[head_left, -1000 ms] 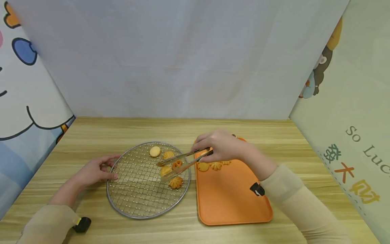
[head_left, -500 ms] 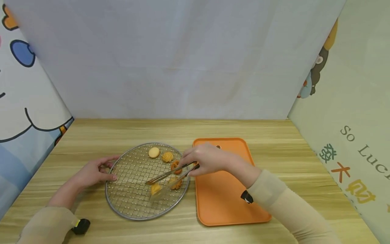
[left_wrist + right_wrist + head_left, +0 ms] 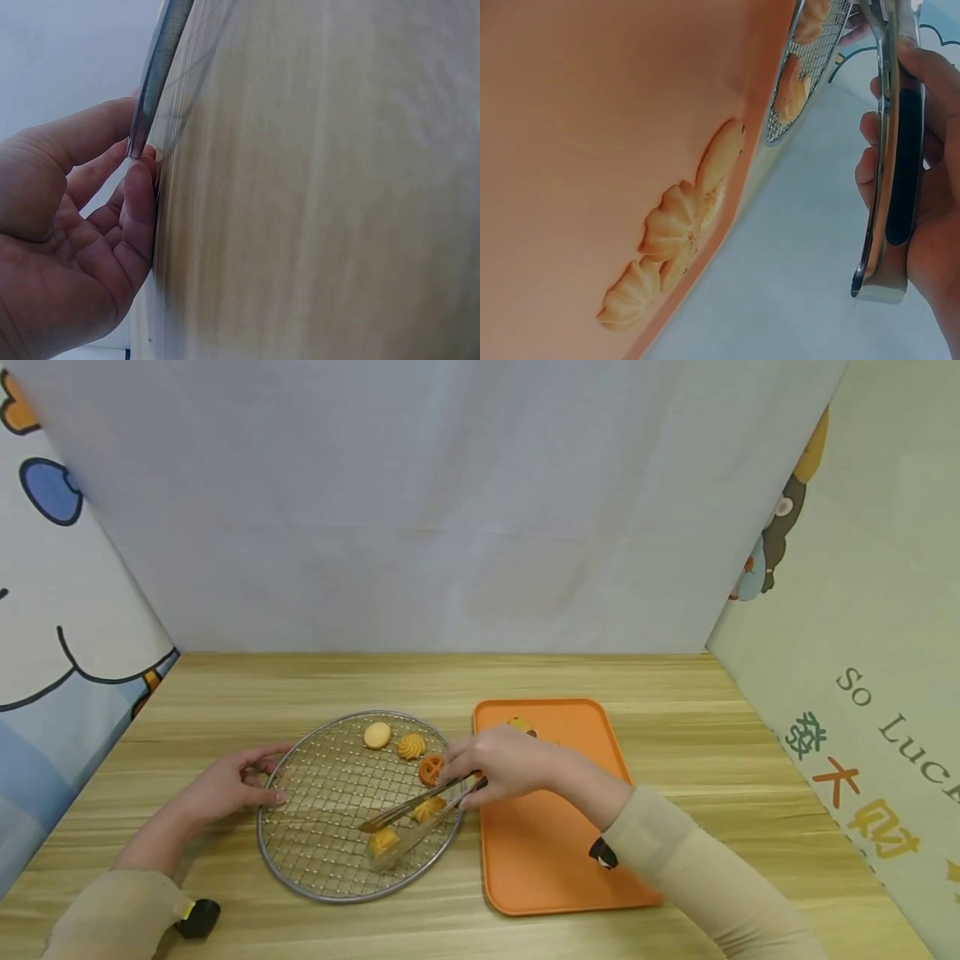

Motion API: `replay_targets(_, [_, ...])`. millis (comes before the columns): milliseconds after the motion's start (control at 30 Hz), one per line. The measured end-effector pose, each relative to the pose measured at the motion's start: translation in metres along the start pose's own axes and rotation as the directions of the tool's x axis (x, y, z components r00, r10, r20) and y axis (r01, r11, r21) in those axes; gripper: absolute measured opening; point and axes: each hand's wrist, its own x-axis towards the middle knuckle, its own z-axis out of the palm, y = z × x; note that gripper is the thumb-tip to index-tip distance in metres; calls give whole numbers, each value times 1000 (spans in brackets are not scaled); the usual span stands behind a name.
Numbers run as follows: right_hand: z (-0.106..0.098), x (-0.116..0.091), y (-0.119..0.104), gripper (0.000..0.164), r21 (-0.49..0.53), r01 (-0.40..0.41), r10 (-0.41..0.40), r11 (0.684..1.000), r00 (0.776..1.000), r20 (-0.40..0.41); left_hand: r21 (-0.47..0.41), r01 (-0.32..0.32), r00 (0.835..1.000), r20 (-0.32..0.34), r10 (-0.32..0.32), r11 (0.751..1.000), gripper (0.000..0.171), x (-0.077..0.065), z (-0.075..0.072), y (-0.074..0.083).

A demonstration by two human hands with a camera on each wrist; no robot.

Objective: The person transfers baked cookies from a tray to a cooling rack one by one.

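Tongs, silver metal with black grips, clasped in right hand, straddling small golden biscuit on or just above round grey wire rack. Spread slowly and low, with left hand gripping rack steady

I face a pale, lightly creased cloth backdrop rising behind the wood-grained worktop. On my left stands a printed panel with a large white cartoon figure, drawn in dark curving lines, and a dark-outlined blue shape. On my right, a pale green panel carries a dark cartoon animal, cropped lettering "So Luc" and coloured Chinese characters.
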Motion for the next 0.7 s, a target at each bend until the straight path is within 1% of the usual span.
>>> replay_targets(167, [4,-3,2,34,4,-8,8,1000,1000,6,1,1,1000,-2,-1,1000,81,0,0,0])
replay_targets(467, [10,-9,5,36,0,-53,53,999,998,26,19,-2,1000,-8,3,1000,81,0,-1,2])
replay_targets(700, [13,-10,7,36,10,-38,38,999,999,19,19,12,1000,-9,-12,1000,81,1,0,0])
